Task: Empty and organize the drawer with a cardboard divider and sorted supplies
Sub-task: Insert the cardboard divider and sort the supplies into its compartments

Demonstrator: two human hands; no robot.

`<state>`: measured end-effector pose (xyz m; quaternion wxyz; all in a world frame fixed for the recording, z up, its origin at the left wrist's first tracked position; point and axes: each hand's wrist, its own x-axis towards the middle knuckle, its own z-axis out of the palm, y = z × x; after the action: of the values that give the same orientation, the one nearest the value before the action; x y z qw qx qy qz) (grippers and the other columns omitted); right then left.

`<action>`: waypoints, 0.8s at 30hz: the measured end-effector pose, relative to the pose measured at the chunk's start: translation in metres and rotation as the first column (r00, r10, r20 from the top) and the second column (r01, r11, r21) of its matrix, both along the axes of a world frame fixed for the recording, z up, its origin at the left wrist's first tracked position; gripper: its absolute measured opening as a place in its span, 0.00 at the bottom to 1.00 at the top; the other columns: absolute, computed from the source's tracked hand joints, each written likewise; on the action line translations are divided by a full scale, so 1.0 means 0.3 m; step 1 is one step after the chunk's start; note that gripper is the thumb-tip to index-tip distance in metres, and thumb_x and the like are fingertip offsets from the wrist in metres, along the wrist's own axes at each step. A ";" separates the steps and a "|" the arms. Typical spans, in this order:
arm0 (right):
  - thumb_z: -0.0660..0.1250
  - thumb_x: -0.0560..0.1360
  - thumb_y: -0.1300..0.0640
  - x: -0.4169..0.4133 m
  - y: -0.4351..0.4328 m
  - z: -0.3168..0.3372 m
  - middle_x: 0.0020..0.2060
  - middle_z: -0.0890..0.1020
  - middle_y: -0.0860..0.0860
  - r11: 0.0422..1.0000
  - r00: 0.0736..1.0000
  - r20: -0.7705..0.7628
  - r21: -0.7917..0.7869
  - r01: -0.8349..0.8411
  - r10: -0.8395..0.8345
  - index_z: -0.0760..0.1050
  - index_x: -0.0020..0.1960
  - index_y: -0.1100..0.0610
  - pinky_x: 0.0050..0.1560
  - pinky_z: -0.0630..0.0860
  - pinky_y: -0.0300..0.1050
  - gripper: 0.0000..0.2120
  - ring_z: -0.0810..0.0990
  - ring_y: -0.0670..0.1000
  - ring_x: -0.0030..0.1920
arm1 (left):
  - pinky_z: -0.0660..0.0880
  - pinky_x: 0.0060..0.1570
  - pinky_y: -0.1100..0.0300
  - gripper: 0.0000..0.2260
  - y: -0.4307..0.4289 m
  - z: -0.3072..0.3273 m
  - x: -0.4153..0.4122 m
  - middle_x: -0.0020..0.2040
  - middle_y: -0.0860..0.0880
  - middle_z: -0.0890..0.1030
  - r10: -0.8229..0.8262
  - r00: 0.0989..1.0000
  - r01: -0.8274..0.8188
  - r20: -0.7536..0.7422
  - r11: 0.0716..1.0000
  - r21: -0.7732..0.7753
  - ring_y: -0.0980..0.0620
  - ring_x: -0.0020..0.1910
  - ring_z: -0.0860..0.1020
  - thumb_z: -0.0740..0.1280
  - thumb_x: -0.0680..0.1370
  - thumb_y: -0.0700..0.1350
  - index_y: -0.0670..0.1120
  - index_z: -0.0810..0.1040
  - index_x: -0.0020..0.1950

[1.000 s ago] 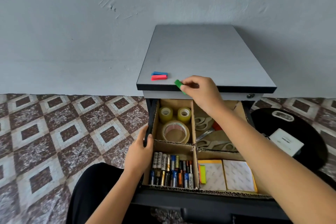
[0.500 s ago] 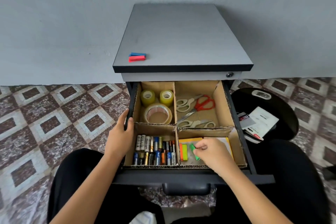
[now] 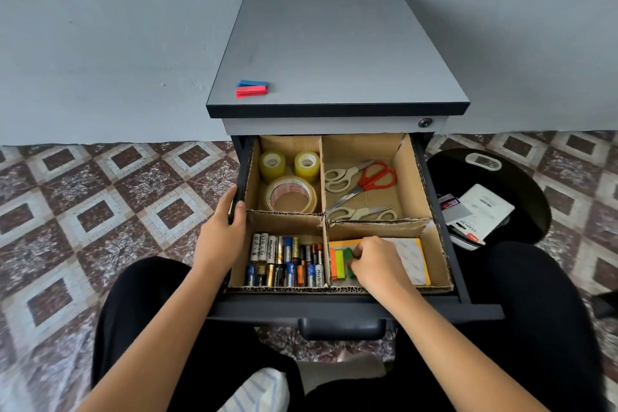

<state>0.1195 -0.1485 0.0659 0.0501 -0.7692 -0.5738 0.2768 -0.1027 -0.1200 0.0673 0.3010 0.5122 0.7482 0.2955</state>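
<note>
cab top [image 3: 334, 53]: red pad [image 3: 251, 91] + blue pad [image 3: 253, 83] touching, front-left | tile floor [image 3: 100, 204]: cab on it

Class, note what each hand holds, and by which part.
Left hand grips the drawer by its left wall. Right hand pinches the green sticky strip by its right edge.

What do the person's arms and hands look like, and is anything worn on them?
No sleeves are in view: the left arm and right arm are bare to the frame's edge. The left hand and right hand wear no gloves, and I see no watch, ring or bracelet. Black trousers cover the legs.
</note>
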 end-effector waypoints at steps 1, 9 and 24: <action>0.64 0.76 0.59 0.000 -0.001 -0.001 0.49 0.80 0.56 1.000 1.000 0.007 0.007 -0.003 0.003 0.77 0.53 0.60 0.39 0.68 0.40 0.08 0.79 0.55 0.49 | 0.69 0.31 0.60 0.20 0.000 -0.001 -0.001 0.38 0.54 0.76 0.000 1.000 0.000 0.003 1.000 -0.005 0.50 0.33 0.76 0.53 0.82 0.53 0.58 0.60 0.74; 0.64 0.76 0.58 0.011 -0.002 -0.003 0.38 0.80 0.54 1.000 1.000 0.000 0.014 0.015 -0.015 0.80 0.46 0.60 0.34 0.68 0.39 0.08 0.79 0.54 0.40 | 0.70 0.30 0.60 0.20 0.001 0.000 0.000 0.38 0.56 0.74 0.000 1.000 0.000 0.014 1.000 -0.004 0.50 0.33 0.77 0.53 0.82 0.53 0.58 0.60 0.74; 0.63 0.77 0.57 0.020 0.007 0.084 0.35 0.83 0.58 0.992 0.990 -0.142 0.125 0.000 0.018 0.80 0.39 0.64 0.42 0.80 0.49 0.13 0.82 0.56 0.37 | 0.71 0.31 0.59 0.20 0.003 0.000 -0.010 0.46 0.50 0.79 -0.013 0.999 0.012 0.035 1.000 0.012 0.52 0.30 0.74 0.54 0.82 0.53 0.59 0.59 0.74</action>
<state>0.1255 -0.1464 0.0910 0.1377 -0.7401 -0.5884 0.2950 -0.1055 -0.1190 0.0672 0.3128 0.5134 0.7379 0.3068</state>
